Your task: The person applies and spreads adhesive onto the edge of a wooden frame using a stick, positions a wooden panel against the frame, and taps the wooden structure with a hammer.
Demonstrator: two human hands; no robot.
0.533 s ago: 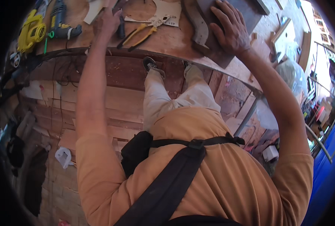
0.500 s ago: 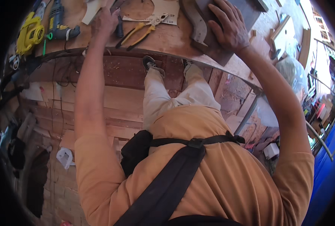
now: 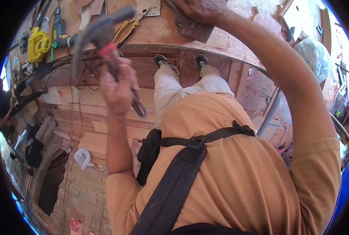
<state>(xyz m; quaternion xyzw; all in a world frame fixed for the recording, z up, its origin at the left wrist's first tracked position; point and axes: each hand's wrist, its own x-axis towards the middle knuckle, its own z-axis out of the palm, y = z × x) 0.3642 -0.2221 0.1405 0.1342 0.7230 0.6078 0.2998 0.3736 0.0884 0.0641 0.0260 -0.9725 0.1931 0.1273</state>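
My left hand [image 3: 119, 84] is closed round the handle of a claw hammer [image 3: 109, 53], raised in front of the bench edge. The hammer has a dark metal head and a red band, and motion blurs it. My right hand [image 3: 206, 9] lies over a dark brown shaped wooden piece [image 3: 194, 28] on the workbench; its fingers look stretched out, partly cut off by the upper edge. Pliers with yellow and black handles [image 3: 131, 31] rest on the bench behind the hammer.
On the bench's left lie a yellow power tool [image 3: 38, 46] and a grey-and-yellow drill [image 3: 59, 29]. Pale wood pieces [image 3: 296, 15] and a clear plastic bag [image 3: 313, 56] are on the right. Cables [image 3: 80, 105] hang below the bench edge.
My left hand has come back from the bench toward me, now with the hammer in it. My right hand and the brown wooden piece have shifted left and up in the view.
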